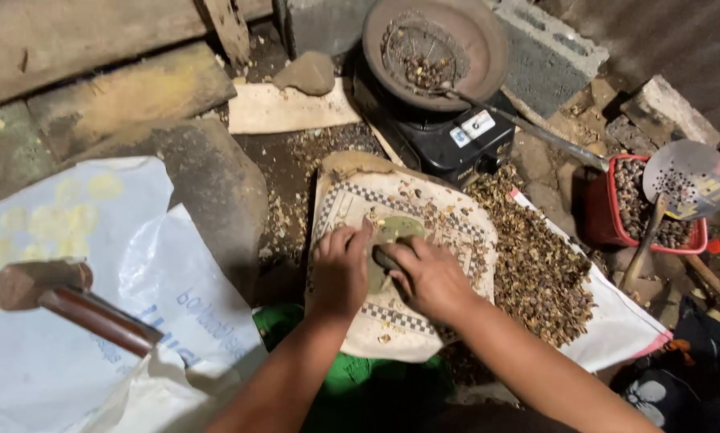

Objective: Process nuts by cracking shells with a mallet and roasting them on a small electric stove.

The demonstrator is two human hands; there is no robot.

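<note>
green stone (392, 240): mostly covered by both hands | dark tool under right hand (432, 277): kind unclear | hammer (63, 301): blurred | red basket (608, 212): contents too small to tell

Seen from above: left hand (340, 269) and right hand (428, 277) pressed on a flat greenish stone (393, 234) atop a patterned cloth (448, 228). Shell pile (536, 265) just right. Beyond, dark stove (444, 140) bearing round pan (488, 48); red basket (600, 212) of nuts, hammer (63, 301) lower left.

A flat, round greenish stone (393, 240) lies on a checker-bordered sack (448, 240), scattered with shell bits. A small dark tool (386, 260) rests across the stone's 5 o'clock edge, mostly covered.
</note>
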